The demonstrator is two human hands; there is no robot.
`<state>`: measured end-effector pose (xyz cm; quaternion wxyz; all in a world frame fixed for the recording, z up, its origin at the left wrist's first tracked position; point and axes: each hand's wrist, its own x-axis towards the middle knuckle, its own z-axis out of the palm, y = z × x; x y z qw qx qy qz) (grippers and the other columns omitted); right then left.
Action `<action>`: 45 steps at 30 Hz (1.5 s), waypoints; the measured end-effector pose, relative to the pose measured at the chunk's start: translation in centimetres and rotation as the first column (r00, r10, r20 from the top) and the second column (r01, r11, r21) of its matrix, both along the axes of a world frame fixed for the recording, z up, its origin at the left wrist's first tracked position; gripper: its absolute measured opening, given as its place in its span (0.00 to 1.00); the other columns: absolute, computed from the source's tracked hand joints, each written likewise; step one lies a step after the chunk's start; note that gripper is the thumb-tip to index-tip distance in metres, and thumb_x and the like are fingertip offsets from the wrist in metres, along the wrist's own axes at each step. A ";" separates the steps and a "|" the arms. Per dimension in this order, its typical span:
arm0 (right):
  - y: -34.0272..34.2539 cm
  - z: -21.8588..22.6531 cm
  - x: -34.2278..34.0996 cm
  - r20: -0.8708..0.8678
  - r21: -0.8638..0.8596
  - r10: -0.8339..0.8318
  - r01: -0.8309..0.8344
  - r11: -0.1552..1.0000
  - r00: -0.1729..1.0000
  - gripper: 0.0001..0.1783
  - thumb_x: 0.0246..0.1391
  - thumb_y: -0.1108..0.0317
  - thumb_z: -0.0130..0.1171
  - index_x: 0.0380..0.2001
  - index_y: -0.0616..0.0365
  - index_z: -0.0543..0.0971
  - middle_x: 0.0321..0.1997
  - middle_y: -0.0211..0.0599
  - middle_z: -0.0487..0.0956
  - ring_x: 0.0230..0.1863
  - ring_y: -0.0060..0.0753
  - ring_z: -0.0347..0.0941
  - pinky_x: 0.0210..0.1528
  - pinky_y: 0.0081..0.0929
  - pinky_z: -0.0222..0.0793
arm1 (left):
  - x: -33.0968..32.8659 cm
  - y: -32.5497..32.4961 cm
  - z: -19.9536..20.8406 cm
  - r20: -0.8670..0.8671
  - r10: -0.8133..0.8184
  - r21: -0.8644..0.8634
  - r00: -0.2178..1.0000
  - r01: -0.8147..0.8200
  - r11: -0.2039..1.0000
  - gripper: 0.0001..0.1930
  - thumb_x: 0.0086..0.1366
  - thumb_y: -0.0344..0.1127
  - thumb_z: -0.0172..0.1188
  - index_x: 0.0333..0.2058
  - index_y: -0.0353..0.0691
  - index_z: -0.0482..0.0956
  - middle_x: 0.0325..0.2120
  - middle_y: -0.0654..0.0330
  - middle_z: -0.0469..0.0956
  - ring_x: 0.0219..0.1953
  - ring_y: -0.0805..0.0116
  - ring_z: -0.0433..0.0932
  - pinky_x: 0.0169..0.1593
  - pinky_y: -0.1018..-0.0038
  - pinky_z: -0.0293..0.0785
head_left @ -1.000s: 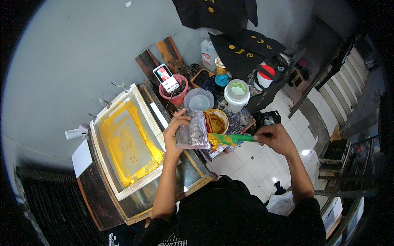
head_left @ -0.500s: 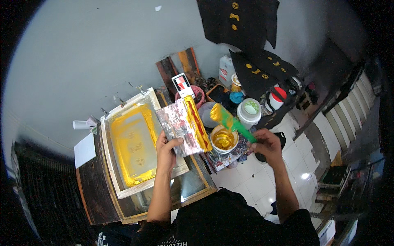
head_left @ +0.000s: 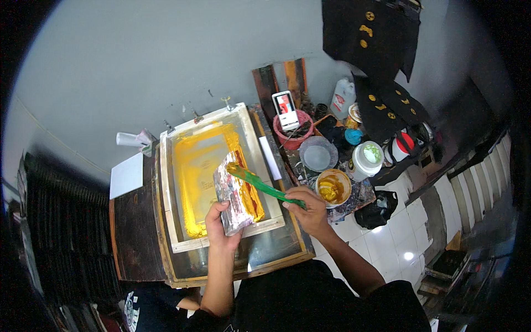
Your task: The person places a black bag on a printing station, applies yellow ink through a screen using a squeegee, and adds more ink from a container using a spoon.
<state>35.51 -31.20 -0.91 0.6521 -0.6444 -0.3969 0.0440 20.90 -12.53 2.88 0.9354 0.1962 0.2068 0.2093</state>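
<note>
Well, just below the middle of the view the left hand point(head_left: 222, 222) has its fingers wrapped around the lower end of a flat, silvery block point(head_left: 229, 191), one long edge heavy with yellow ink. A little to the right, the fingers of the right hand point(head_left: 310, 209) are closed around a green spatula point(head_left: 268, 189); its ink-smeared end overlaps the block's upper part, though I can't tell from here whether they touch.

The block stands in the way of the lower right part of a pale wooden screen frame point(head_left: 166, 188), whose mesh is banded with yellow. The frame lies left of centre on a dark desk point(head_left: 135, 238), and a white sheet point(head_left: 126, 176) sits at the desk's far left.

Right of centre it gets crowded. A tub of yellow ink point(head_left: 347, 198) stands just beyond the right hand, with a grey bowl point(head_left: 318, 156) near it and a white bucket point(head_left: 362, 172) to its upper right. Above the bowl, a phone point(head_left: 285, 110) leans in a pink basin point(head_left: 289, 143), two stained boards point(head_left: 296, 77) behind it. A white jug point(head_left: 343, 98) stands farther right, partly behind black cloths point(head_left: 381, 58) with yellow motifs that fill the upper right. Below the bucket, a black plastic bag point(head_left: 377, 213) sits by the white floor tiles point(head_left: 387, 243).
</note>
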 end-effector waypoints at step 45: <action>23.4 0.3 2.4 0.111 -0.766 -0.338 0.297 0.570 0.935 0.25 0.54 0.76 0.55 0.55 0.74 0.65 0.46 0.72 0.80 0.50 0.73 0.77 0.54 0.55 0.74 | -16.2 16.6 -1.4 0.196 0.284 -0.074 0.938 -0.275 0.959 0.22 0.61 0.32 0.55 0.54 0.29 0.76 0.46 0.45 0.84 0.45 0.54 0.86 0.49 0.60 0.85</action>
